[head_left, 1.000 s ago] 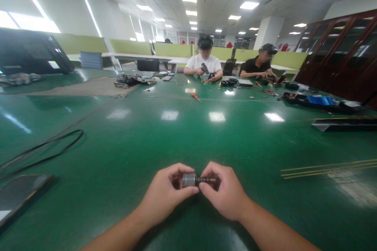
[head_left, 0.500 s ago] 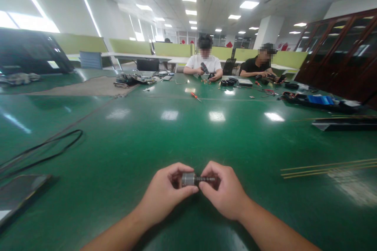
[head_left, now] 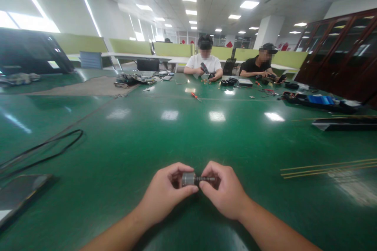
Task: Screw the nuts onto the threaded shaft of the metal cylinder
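Note:
Close in front of me, a grey metal cylinder [head_left: 188, 179] lies level between my hands, with a thin, ridged dark shaft [head_left: 208, 179] sticking out of its right side. My left hand [head_left: 165, 188] is closed around the cylinder, thumb below and fingers above and behind. The shaft is pinched between the thumb and fingers of my right hand [head_left: 226, 188]. Its far tip is partly hidden by that hand. Both hands are just over or on the green tabletop [head_left: 141, 145]; I cannot tell if they rest on it.
An orange screwdriver [head_left: 195, 97] lies farther up the table. A black cable [head_left: 64, 147] and a dark flat panel [head_left: 23, 194] are at left, thin yellow rods [head_left: 326, 168] at right. Across the table sit two people, one in a white shirt [head_left: 203, 64], among tools and parts.

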The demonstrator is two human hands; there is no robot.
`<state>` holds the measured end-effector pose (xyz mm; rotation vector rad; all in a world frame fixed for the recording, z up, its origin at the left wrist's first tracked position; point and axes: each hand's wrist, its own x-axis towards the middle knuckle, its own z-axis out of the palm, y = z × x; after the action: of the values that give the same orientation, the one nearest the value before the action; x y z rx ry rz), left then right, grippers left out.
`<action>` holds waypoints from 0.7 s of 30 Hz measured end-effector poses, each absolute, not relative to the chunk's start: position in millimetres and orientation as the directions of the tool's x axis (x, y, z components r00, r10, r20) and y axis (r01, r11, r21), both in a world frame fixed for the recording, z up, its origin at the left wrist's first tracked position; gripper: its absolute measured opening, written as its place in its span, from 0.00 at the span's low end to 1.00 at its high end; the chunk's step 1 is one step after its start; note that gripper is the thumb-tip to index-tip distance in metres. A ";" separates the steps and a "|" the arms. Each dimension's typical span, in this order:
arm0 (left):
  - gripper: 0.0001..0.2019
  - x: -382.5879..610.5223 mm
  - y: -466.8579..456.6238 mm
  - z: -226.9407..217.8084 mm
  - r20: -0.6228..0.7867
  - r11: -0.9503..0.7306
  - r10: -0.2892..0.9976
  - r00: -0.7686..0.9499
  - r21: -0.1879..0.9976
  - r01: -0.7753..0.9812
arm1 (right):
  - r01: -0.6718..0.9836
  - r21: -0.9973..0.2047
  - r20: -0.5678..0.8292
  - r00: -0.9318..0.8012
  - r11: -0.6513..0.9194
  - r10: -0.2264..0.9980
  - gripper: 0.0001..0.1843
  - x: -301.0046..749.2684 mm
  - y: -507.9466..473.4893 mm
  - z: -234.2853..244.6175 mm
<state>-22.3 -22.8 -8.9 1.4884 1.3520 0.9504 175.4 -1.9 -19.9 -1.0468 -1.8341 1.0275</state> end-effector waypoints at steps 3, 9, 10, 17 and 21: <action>0.16 -22.8 -22.5 -9.4 -0.018 -0.020 0.993 0.118 0.951 0.309 | 0.291 -0.890 0.236 -0.361 0.350 0.902 0.04 175.5 -1.8 -21.1; 0.16 -23.5 -22.0 -10.6 -0.017 -0.026 0.991 0.133 0.950 0.311 | 0.294 -0.887 0.244 -0.356 0.356 0.902 0.05 176.2 -3.0 -20.1; 0.17 -23.4 -21.9 -10.7 -0.018 -0.025 0.991 0.133 0.949 0.314 | 0.294 -0.887 0.243 -0.357 0.356 0.902 0.05 176.2 -2.9 -20.1; 0.17 -23.3 -22.3 -9.6 -0.024 -0.015 0.992 0.123 0.951 0.309 | 0.295 -0.888 0.239 -0.360 0.353 0.902 0.05 175.8 -1.3 -20.4; 0.17 -22.8 -23.0 -9.1 -0.024 -0.014 0.992 0.125 0.956 0.293 | 0.297 -0.889 0.235 -0.356 0.348 0.904 0.06 175.9 -1.3 -21.2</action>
<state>-22.8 -23.0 -9.1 1.4773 1.3265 0.9545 175.9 -1.3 -21.2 -1.0560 -1.8424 0.9979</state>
